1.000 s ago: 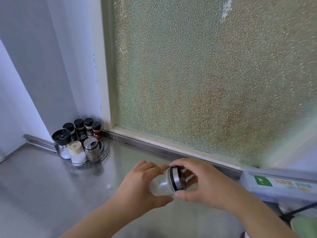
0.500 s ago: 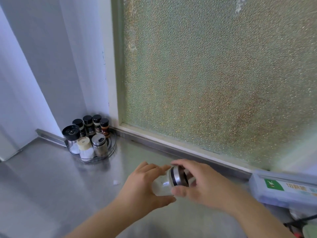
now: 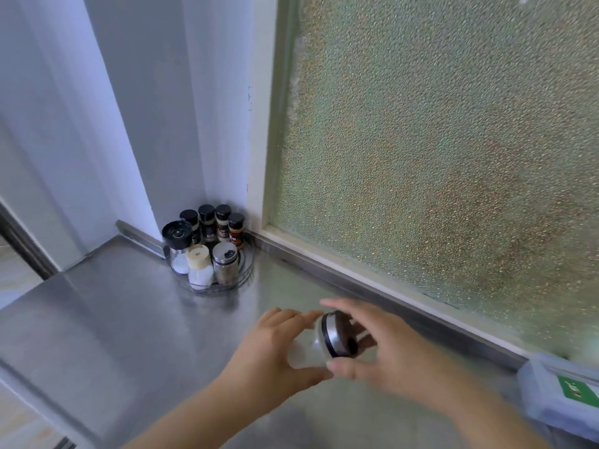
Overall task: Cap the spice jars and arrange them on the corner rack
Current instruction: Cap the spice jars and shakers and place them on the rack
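Observation:
My left hand (image 3: 270, 351) grips the glass body of a clear spice jar (image 3: 308, 350) held on its side above the steel counter. The fingers and thumb of my right hand (image 3: 385, 351) curl round the jar's silver and black cap (image 3: 335, 333), which sits on the jar's mouth. In the far corner stands the round wire rack (image 3: 244, 277) with several capped jars: a row of small black-lidded ones at the back, a black-topped grinder (image 3: 176, 243), a cork-topped white jar (image 3: 199, 265) and a silver-lidded jar (image 3: 225, 262) in front.
The steel counter (image 3: 123, 325) runs from the corner toward me, its edge at the lower left. A frosted window (image 3: 437, 157) and its metal sill line the right side. A pale blue box with a green label (image 3: 564, 393) lies at the lower right.
The view has swung left, so the rack and hands sit further right in frame. My right hand has turned on the cap, whose dark top now faces the camera more.

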Available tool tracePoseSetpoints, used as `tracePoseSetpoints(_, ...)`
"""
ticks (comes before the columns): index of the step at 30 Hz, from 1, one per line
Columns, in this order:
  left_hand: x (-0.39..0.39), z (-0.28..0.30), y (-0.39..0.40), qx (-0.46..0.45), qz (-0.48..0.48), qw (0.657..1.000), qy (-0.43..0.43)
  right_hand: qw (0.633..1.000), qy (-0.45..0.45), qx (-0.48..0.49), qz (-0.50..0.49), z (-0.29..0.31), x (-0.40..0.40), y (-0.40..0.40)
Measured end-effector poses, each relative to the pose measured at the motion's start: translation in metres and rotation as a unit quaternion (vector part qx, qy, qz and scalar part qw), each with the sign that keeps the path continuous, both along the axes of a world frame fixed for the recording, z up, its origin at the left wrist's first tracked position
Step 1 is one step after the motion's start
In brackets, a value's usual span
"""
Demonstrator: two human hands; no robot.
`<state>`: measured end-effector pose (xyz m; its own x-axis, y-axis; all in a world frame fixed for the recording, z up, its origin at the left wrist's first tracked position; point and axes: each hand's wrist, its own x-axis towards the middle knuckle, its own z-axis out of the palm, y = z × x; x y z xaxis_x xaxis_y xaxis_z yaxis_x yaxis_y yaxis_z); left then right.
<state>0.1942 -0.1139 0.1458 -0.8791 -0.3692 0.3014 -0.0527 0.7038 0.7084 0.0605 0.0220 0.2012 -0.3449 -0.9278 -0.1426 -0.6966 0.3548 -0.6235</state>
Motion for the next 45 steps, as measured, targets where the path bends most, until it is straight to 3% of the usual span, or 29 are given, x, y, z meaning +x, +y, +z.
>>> tracePoseSetpoints(9,0.017,-0.030,-0.047,0.050,0.064,0.996,-0.048,0.997,0.065,-0.003,0.036,-0.023,0.014,-0.073)
tracePoseSetpoints(15,0.003,-0.037,-0.107,0.063,0.018,0.981,-0.185,0.996,0.084,0.014,-0.030,-0.045,0.008,-0.131)
tracePoseSetpoints(21,-0.011,-0.042,-0.181,-0.121,0.062,0.977,-0.166,0.976,0.202,0.034,-0.075,-0.060,-0.038,-0.211)
tracePoseSetpoints(26,-0.038,-0.071,-0.216,-0.226,0.013,0.920,-0.320,0.974,0.204,0.025,-0.095,-0.069,-0.052,-0.254)
tracePoseSetpoints(30,-0.028,-0.095,-0.231,-0.321,0.007,0.913,-0.252,0.978,0.196,0.024,-0.072,-0.078,-0.054,-0.264)
tracePoseSetpoints(34,-0.016,-0.101,-0.242,-0.350,-0.007,0.908,-0.232,0.984,0.166,0.039,-0.042,-0.085,-0.051,-0.274)
tracePoseSetpoints(40,0.005,-0.105,-0.263,-0.360,0.045,0.922,-0.136,0.988,0.143,0.050,0.010,-0.099,-0.036,-0.300)
tracePoseSetpoints(45,0.019,-0.084,-0.274,-0.160,0.078,0.963,-0.200,0.984,0.148,0.081,0.060,-0.116,-0.013,-0.313)
